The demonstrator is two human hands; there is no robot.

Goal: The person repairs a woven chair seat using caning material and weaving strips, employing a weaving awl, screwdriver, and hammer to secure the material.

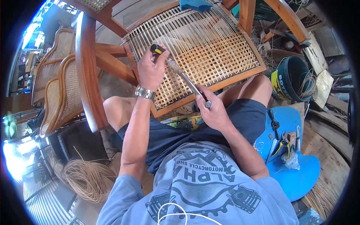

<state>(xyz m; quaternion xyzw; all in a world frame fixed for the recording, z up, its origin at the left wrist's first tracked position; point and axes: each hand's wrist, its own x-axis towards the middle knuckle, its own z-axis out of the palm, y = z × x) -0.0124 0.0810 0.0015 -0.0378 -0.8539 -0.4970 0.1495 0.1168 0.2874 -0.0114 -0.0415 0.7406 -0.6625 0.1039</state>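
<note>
Between my two hands slants a slim metal rod-like tool [190, 83]; its exact kind I cannot make out. My left hand [151, 71], with a metal watch [144, 92] at its wrist, is closed on the upper end, where a black-and-yellow piece [157, 48] sticks out. Lower down, my right hand [214, 114] wraps the rod near its dark, round end. Both hands are over a wooden chair frame's cane seat [219, 56]. Its near half is woven in an open grid, while the far half carries mostly parallel strands [161, 32].
Polished chair legs [88, 71] rise at left, near cane-backed panels [71, 84]. A coil of cane [88, 180] lies lower left. At right are a dark bucket [294, 78] and a blue stool top [300, 174] with pliers [288, 146]. Blue material [195, 5] rests on the seat's far edge.
</note>
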